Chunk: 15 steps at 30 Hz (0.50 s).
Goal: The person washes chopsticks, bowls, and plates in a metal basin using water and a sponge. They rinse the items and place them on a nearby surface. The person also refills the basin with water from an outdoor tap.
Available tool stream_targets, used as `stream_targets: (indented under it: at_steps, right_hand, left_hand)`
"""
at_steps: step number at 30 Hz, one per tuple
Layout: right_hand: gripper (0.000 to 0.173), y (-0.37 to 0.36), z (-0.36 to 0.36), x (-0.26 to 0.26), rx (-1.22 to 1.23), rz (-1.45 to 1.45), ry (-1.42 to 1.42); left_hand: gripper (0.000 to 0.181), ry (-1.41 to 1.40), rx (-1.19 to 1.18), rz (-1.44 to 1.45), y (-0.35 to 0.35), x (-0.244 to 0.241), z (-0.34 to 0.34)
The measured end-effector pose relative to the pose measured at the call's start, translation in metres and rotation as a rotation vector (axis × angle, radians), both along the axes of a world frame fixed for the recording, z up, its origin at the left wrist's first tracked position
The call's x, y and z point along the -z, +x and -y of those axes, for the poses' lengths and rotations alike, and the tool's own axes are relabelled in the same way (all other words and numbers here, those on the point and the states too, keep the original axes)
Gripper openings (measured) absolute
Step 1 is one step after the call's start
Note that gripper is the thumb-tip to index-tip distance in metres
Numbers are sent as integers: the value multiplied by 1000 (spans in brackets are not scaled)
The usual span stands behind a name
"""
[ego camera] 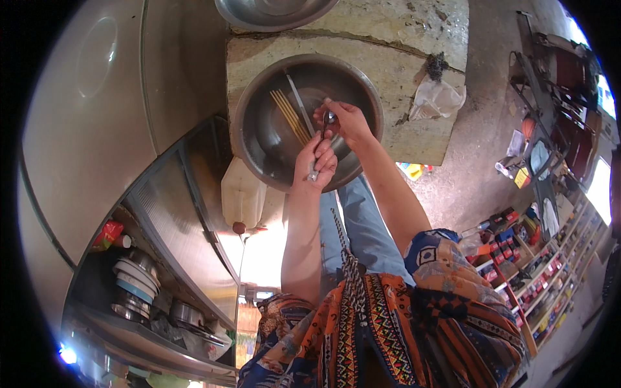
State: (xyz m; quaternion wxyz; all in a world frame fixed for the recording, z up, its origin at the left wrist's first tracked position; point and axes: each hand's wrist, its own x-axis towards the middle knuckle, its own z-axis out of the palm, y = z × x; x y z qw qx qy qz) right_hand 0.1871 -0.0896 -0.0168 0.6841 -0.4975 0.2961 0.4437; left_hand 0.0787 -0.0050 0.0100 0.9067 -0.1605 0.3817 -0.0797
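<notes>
A large metal basin (257, 145) sits on a worn board table, with both hands over its near right part. My left hand (318, 162) is closed around the handle of a metal spoon (331, 117). At the bowl end of that spoon, my right hand (343, 121) grips it between thumb and fingers. Several yellowish chopsticks (290, 114) lie side by side in the basin, left of my hands. Next to them rests a long, thin pale utensil (300, 101), its near end hidden behind my left hand.
Another metal basin (276, 22) stands beyond. A crumpled white plastic bag (439, 99) and a dark scouring pad (436, 65) lie on the board table (402, 140) at right. A plastic jug (242, 194) is near the basin's left side. Stacked bowls (138, 286) fill a cabinet shelf.
</notes>
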Motion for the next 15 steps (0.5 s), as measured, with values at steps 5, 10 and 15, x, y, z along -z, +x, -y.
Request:
stream_targets:
  at_steps: [5, 10, 15]
  right_hand:
    - [26, -2, 20, 70, -195, 512, -408]
    - [18, -5, 5, 54, -375, 788, -525]
    - [15, -21, 17, 21, -382, 682, -123]
  left_hand:
    - [21, 736, 545, -138, 9, 12, 17]
    - [19, 1116, 726, -297, 14, 38, 25]
    - [19, 1233, 574, -365, 4, 79, 26]
